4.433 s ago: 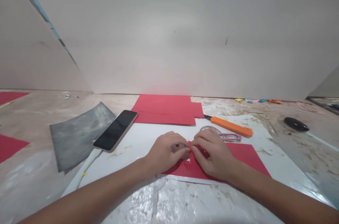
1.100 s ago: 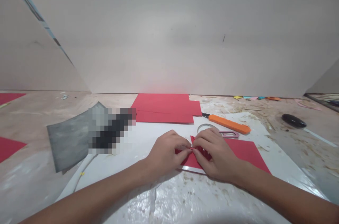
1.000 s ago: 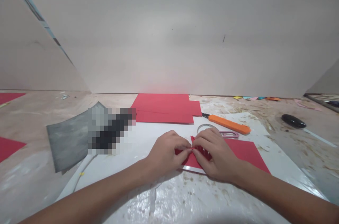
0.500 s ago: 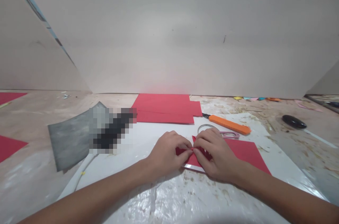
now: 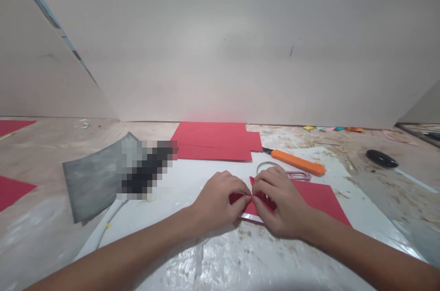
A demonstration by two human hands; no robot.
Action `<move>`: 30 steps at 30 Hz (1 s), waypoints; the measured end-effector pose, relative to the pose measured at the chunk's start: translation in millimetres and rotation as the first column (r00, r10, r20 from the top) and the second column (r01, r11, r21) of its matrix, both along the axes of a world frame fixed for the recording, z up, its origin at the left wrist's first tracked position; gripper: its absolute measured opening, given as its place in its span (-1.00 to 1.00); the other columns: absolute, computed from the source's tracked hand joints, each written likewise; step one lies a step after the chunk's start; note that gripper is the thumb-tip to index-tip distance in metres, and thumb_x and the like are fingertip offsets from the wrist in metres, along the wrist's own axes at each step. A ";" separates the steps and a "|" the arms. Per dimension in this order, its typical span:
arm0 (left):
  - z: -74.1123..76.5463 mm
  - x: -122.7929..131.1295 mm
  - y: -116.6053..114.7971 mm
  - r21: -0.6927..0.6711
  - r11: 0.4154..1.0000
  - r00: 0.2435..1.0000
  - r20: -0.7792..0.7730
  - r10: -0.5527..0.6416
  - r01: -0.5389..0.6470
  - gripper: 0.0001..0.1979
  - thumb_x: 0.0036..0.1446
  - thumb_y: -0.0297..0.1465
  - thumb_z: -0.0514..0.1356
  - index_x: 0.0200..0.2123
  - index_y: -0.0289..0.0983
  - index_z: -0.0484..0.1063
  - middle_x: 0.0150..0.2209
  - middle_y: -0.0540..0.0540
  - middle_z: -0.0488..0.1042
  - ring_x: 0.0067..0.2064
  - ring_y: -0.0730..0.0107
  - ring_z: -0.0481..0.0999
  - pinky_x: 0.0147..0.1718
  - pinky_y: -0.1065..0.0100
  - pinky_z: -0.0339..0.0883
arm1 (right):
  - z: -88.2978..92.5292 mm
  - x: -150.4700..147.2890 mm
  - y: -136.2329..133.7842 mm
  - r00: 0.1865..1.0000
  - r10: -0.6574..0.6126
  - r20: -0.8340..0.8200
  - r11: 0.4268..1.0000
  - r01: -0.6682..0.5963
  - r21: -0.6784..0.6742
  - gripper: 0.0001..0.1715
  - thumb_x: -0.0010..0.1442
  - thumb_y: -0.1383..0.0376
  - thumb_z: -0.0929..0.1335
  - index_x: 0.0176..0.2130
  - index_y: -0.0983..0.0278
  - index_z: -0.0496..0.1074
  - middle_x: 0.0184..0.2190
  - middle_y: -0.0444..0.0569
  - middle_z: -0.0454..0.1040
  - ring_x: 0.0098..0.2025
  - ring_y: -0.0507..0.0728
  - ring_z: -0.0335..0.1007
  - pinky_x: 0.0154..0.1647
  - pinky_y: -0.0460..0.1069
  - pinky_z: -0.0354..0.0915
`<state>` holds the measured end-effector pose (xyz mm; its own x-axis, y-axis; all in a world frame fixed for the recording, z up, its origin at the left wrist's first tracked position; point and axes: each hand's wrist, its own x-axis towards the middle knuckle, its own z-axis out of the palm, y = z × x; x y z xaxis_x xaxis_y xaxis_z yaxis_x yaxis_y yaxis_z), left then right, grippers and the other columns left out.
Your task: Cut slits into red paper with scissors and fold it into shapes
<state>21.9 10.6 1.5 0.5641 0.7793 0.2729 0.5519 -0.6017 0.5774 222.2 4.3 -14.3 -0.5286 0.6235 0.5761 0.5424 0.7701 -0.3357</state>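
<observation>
A red paper sheet (image 5: 318, 199) lies on a white board (image 5: 192, 176) in front of me. Both hands pinch its left part, where the paper is bunched into small folds. My left hand (image 5: 218, 199) is closed on the folded edge from the left. My right hand (image 5: 280, 201) is closed on it from the right and covers much of the sheet. The fingertips of the two hands meet at the fold.
Just behind my hands lie pink-handled scissors (image 5: 298, 174) and an orange utility knife (image 5: 295, 161). A stack of red paper (image 5: 215, 140) sits farther back, a grey mat (image 5: 92, 178) and a blurred-out object (image 5: 144, 169) to the left, a black object (image 5: 381, 158) to the right.
The near edge of the red sheet has been drawn back toward the fold. My hands have stayed pinched together at the same spot, shifting only slightly.
</observation>
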 end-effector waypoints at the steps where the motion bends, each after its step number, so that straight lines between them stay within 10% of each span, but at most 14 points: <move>1: -0.3 0.2 0.0 0.002 1.000 1.000 0.002 0.008 -0.008 -0.84 0.14 -0.46 0.15 -0.44 -0.20 0.51 -0.44 0.03 0.55 -0.32 0.34 0.44 -0.19 0.24 0.30 | -0.1 0.0 0.0 1.000 -0.004 0.002 1.000 0.004 -0.001 -0.91 0.14 0.42 0.30 -0.35 0.23 0.31 -0.36 -0.04 0.36 -0.31 0.16 0.22 -0.23 0.12 0.15; 30: 6.2 -8.5 0.5 -0.011 0.995 0.985 -0.145 -0.099 0.099 -0.90 0.05 -0.45 0.19 -0.40 -0.22 0.52 -0.41 0.00 0.57 -0.28 0.29 0.44 -0.19 0.23 0.23 | 20.5 1.8 7.1 0.968 -0.044 0.249 0.989 0.078 -0.126 -0.82 0.28 0.40 0.26 -0.23 0.22 0.46 -0.22 0.00 0.41 -0.18 0.17 0.26 -0.12 0.12 0.22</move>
<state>13.5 11.1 7.7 0.6717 0.7187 0.1798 0.5678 -0.6553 0.4981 224.0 11.4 6.2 -0.6013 0.7215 0.3432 0.6655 0.6900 -0.2847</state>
